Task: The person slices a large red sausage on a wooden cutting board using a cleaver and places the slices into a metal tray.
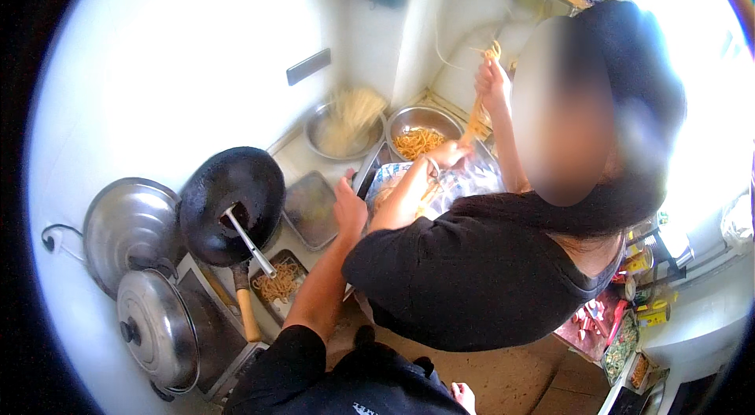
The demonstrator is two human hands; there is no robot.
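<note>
Here, the left hand (pixel 350 207) rests open on the pale worktop (pixel 303 157) beside a rectangular metal tray (pixel 311 209), gripping nothing; the right hand (pixel 464 395) barely shows, its grip unclear.

Matt black wok (pixel 232 199) with wooden handle (pixel 248 314), shiny steel lids (pixel 132 230), glossy metal bowls (pixel 425 123).

The wearer's left arm is clad in a short black sleeve (pixel 295 356) that ends above the elbow; the forearm and the left hand (pixel 350 207) are bare, with no glove, watch or ring visible. The black garment (pixel 377 387) covers the torso at the near edge and carries a small white marking low at its centre. The right hand (pixel 464 395) shows only in part, bare.
</note>
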